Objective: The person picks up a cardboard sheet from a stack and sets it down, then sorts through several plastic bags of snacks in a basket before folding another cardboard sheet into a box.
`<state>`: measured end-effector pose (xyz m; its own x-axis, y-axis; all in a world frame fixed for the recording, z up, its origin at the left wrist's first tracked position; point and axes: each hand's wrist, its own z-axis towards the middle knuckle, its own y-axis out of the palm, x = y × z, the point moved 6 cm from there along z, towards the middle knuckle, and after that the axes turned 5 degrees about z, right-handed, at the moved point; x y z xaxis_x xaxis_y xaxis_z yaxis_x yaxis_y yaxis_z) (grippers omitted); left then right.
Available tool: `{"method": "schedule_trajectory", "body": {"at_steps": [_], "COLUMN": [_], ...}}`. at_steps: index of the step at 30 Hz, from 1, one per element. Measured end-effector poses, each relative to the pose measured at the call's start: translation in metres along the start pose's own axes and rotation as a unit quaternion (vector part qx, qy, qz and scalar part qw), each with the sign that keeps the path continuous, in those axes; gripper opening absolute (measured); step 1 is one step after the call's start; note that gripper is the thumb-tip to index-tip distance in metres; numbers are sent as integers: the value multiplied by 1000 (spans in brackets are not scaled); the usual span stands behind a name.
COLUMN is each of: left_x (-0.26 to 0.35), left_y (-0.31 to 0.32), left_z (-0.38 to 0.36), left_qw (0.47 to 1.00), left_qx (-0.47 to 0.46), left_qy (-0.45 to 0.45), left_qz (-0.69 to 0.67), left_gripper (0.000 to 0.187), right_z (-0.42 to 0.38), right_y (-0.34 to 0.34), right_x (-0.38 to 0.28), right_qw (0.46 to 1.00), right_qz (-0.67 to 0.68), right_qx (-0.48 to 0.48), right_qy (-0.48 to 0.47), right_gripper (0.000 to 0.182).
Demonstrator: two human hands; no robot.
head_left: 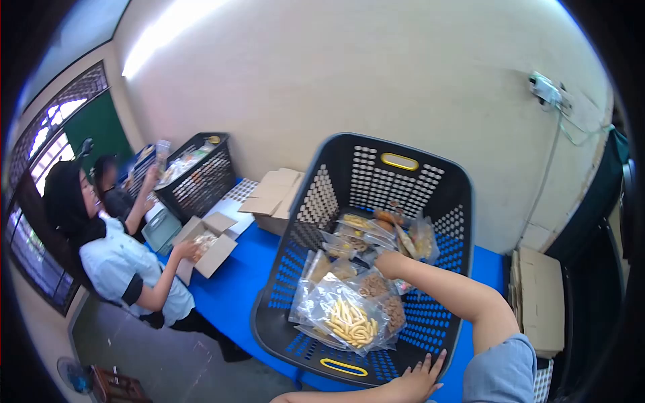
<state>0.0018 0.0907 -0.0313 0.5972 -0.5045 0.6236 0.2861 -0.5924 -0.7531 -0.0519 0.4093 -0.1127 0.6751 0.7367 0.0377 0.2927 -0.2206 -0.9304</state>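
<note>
A large black plastic basket point(463, 221) with yellow-edged handle holes stands before me, holding several clear bags of snacks. My right hand point(388, 264) reaches down among the bags in its middle; the fingers are hidden there, so I cannot see what they grip. Close to that hand lie bags of brown crumbly snacks point(373, 285). Nearer me is a clear bag of pale yellow stick snacks point(351, 324). At the basket's near right corner, my left hand point(420, 379) rests on the rim with its fingers spread.
A blue-covered table point(232, 282) bears the basket. On the left, a co-worker point(138, 269) holds up a packet and has one hand at an open carton point(218, 252). Behind are another person, a second filled basket point(208, 178) and a carton point(269, 195). Flattened cardboard point(541, 302) leans at right.
</note>
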Motion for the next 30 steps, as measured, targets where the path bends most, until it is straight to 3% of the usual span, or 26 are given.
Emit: {"method": "schedule_trajectory", "body": {"at_steps": [1, 3, 5, 6, 9, 14, 17, 19, 20, 22, 30], "left_x": [7, -6, -21, -23, 3, -22, -18, -7, -12, -25, -37], "left_y": [-8, 11, 50, 52, 0, 47, 29, -1, 8, 30, 54], "left_z": [-6, 3, 27, 28, -7, 16, 11, -4, 0, 15, 30], "left_qw": [996, 994, 995, 997, 998, 997, 998, 988, 988, 982, 988], "left_qx": [-51, -34, 11, -11, -46, 15, -8, -103, -103, -53, -2], "left_qy": [-19, -62, 27, 19, -38, 1, 28, -14, -13, -15, -11], "left_qz": [-70, -84, 92, 72, -4, -70, -58, -114, -113, -180, -153], "left_gripper": [79, 75, 70, 67, 71, 72, 75, 78, 78, 79, 77], "right_z": [5, 19, 25, 29, 40, 44, 47, 45, 43, 35, 3], "right_y": [1, 1, -3, -1, 15, 41, 50, 42, 36, 18, -43], "right_x": [-3, -10, -19, -24, -22, -8, 0, 1, -1, -7, -13], "right_qw": [999, 993, 990, 988, 991, 984, 969, 957, 949, 942, 935], "right_qz": [-40, -87, -80, -83, -115, -169, -229, -259, -280, -301, -319], "right_qx": [22, 46, 77, 76, 11, 37, 84, 129, 137, 144, 140], "right_qy": [-18, -58, -87, -102, -65, -49, -44, -35, -37, -37, -66], "right_gripper": [22, 19, 21, 21, 29, 24, 22, 21, 19, 18, 16]}}
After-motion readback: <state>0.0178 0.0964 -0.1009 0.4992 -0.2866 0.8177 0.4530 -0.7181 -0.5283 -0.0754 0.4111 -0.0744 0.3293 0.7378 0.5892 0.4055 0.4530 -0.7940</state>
